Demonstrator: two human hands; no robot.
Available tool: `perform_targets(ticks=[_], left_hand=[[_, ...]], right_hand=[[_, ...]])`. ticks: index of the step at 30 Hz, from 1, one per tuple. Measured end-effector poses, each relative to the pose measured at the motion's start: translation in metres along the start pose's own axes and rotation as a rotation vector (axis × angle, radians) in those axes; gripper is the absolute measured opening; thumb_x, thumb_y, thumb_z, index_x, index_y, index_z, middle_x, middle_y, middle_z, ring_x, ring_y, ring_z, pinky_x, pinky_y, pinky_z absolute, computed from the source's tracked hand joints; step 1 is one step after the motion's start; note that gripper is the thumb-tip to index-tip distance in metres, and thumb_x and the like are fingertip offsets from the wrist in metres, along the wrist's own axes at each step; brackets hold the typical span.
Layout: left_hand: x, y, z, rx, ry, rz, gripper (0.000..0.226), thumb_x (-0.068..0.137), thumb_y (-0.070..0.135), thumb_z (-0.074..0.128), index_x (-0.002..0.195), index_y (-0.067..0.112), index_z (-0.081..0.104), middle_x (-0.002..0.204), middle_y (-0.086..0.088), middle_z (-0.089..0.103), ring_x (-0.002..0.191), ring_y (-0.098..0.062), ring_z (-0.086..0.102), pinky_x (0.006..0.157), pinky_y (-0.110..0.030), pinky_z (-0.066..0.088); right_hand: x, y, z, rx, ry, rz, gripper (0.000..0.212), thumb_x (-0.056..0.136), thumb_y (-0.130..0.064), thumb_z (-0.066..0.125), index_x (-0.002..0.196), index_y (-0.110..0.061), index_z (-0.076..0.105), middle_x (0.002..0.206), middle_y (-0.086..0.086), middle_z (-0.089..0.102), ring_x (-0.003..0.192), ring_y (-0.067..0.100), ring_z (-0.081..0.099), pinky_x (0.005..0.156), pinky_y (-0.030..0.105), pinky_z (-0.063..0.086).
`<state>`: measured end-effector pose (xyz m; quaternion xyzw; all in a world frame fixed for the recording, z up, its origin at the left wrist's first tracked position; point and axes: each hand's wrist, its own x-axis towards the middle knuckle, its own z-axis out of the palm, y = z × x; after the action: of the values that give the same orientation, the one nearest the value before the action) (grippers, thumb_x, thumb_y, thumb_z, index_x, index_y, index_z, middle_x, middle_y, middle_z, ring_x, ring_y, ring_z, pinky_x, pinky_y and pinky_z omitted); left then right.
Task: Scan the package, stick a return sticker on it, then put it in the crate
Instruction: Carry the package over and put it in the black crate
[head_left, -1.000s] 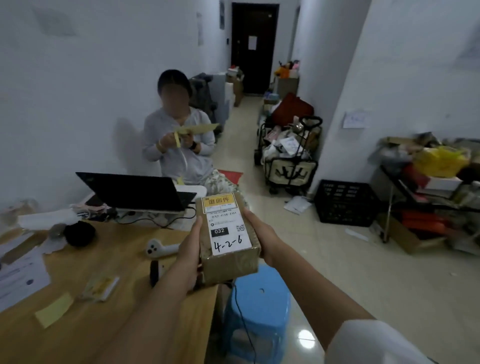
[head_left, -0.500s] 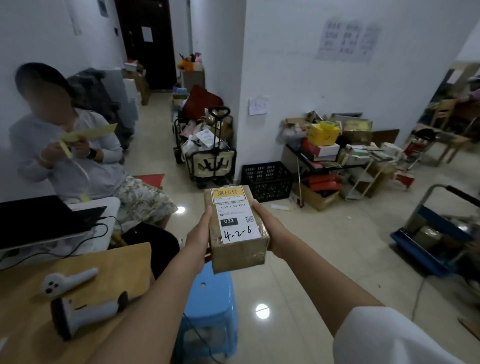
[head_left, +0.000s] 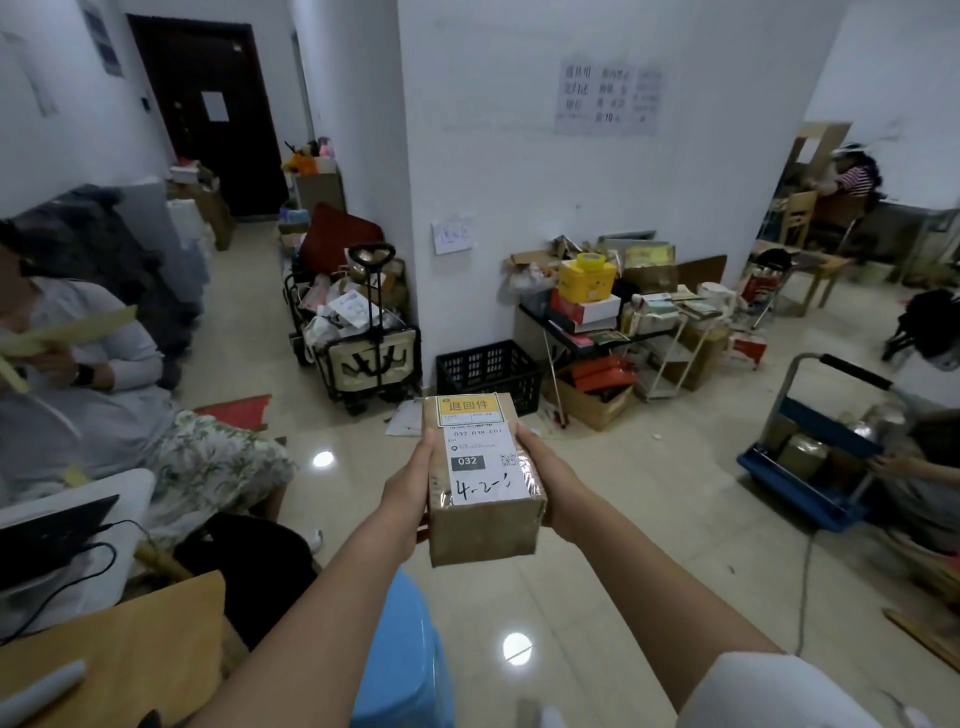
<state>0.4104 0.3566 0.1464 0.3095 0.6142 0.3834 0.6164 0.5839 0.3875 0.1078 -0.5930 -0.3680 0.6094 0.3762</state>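
a blue stool stands nearest, below the outstretched arms. the left hand and right hand clasp the package by its two sides, fingers curled tight against it, held in the air over the floor. its top bears a yellow return sticker. beyond, a black crate sits on the floor by the wall.

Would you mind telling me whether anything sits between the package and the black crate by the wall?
Nothing visible does. The package, held in the left hand and right hand, faces open tile floor up to the black crate.
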Motion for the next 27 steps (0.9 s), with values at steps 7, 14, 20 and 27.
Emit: perform_targets(ticks=[7,14,20,27], left_hand=[[0.061,0.031,0.04,0.034,0.007,0.017,0.066,0.075,0.076,0.045,0.099,0.021,0.072,0.096,-0.006,0.076,0.085,-0.024,0.067,0.064,-0.029,0.049],[0.156,0.077,0.111,0.009,0.039,0.006,0.065,0.076,0.075,0.046,0.1,0.021,0.072,0.095,-0.007,0.076,0.085,-0.024,0.068,0.063,-0.029,0.048],[0.231,0.127,0.193,-0.002,0.055,-0.003,0.058,0.079,0.07,0.048,0.095,0.02,0.072,0.092,-0.006,0.076,0.08,-0.023,0.067,0.063,-0.029,0.048],[0.287,0.153,0.252,-0.001,0.064,-0.024,0.057,0.08,0.07,0.046,0.094,0.02,0.071,0.092,-0.006,0.075,0.081,-0.022,0.067,0.064,-0.029,0.047]], right_hand=[[0.068,-0.025,-0.034,0.026,-0.01,-0.006,0.082,0.051,-0.087,0.056,0.111,-0.033,0.071,0.106,0.001,0.077,0.106,0.027,0.069,0.106,0.048,0.043],[0.173,-0.069,-0.094,0.019,-0.01,0.003,0.078,0.054,-0.085,0.055,0.108,-0.031,0.072,0.105,0.003,0.077,0.104,0.028,0.07,0.104,0.05,0.044],[0.257,-0.116,-0.165,0.017,-0.029,0.028,0.076,0.062,-0.083,0.049,0.109,-0.029,0.072,0.102,0.003,0.078,0.103,0.028,0.07,0.1,0.045,0.047],[0.318,-0.145,-0.218,0.045,-0.019,0.05,0.062,0.077,-0.074,0.046,0.108,-0.027,0.072,0.1,0.003,0.079,0.1,0.027,0.072,0.089,0.041,0.051]])
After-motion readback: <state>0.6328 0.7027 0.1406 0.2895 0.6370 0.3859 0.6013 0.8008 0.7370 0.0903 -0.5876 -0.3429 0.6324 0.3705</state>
